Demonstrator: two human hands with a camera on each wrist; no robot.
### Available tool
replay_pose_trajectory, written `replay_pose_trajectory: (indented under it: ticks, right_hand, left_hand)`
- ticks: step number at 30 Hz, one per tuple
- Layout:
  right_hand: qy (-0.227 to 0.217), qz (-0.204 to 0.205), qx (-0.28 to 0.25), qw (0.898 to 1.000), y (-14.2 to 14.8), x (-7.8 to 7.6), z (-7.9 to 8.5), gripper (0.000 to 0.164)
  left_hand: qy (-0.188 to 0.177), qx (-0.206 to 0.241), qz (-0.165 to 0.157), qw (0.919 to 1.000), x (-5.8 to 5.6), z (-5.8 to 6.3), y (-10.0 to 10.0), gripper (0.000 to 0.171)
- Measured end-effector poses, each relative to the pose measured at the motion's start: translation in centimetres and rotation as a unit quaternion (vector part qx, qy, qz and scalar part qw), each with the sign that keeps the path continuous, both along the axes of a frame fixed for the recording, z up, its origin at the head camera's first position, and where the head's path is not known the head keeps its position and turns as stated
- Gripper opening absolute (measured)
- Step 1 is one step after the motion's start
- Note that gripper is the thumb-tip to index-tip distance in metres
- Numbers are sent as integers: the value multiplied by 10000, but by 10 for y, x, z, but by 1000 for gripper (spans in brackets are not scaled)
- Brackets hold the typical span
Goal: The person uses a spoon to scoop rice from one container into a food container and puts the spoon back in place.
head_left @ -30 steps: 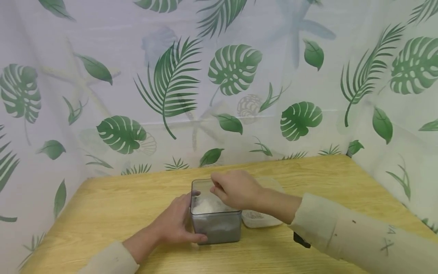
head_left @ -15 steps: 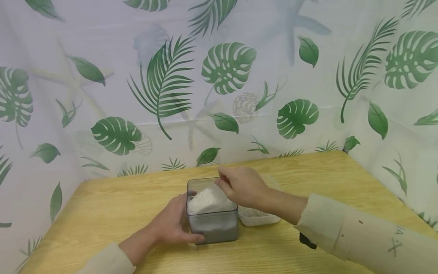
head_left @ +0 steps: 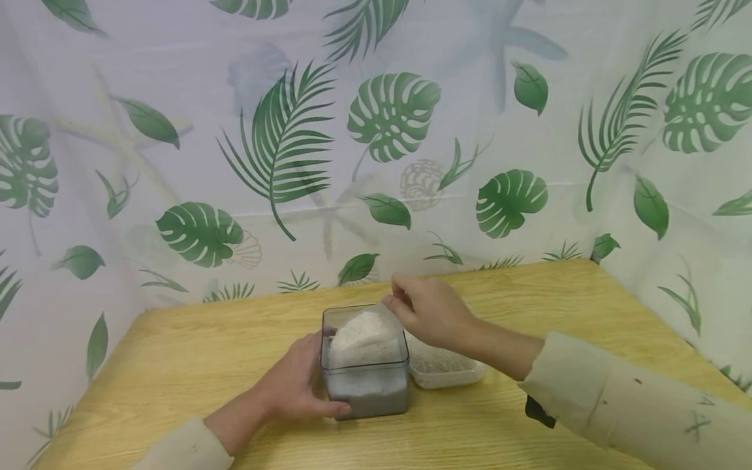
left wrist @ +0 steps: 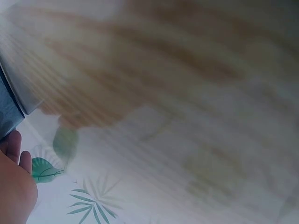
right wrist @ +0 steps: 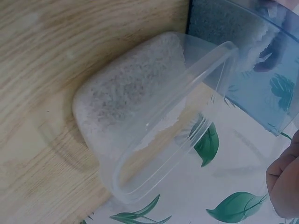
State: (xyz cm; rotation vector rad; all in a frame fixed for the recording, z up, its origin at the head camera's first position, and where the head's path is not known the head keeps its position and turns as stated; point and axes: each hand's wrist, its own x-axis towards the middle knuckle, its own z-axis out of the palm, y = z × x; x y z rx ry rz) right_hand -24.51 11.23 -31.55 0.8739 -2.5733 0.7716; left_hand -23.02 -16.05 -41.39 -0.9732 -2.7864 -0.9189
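A grey see-through bin [head_left: 370,397] stands on the table with white rice-like grains inside. My left hand [head_left: 298,385] grips its near left corner, thumb on the front wall and fingers along the left side. Over the bin's opening, my right hand [head_left: 433,314] pinches the end of a translucent scoop [head_left: 386,320], which is tilted and bears a white heap of grains. In the right wrist view only part of the right hand [right wrist: 286,184] shows, and the scoop is out of sight. The left wrist view catches a bin edge [left wrist: 10,105] and part of the left hand [left wrist: 16,186].
A clear plastic tub [right wrist: 91,126] with grains in it stands right beside the bin, partly under my right forearm. The wooden table [head_left: 205,352] meets a leaf-printed curtain [head_left: 329,163] at the back and sides. A dark object [head_left: 539,412] shows under the right sleeve.
My right hand has drawn back to the right and slightly up, raising the scoop with its white heap into view. My left hand keeps its grip on the bin.
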Motion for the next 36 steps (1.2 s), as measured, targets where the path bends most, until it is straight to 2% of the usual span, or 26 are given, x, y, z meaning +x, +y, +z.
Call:
replay_pose_trajectory:
  ticks: [8,19,36]
  right_hand:
    - [-318,35,-174,9993,6,-1,0,27]
    - [-514,-65,52,9986,23,-3,-1,46]
    - [-659,-402,-111,9970,62,-7,-13,46]
  left_hand:
    - [52,41,9,10000,0,1,1,107]
    - [-68,-82,126,9999,4,2,3,110]
    - [-107,-142,161,9997,4,0,4,116]
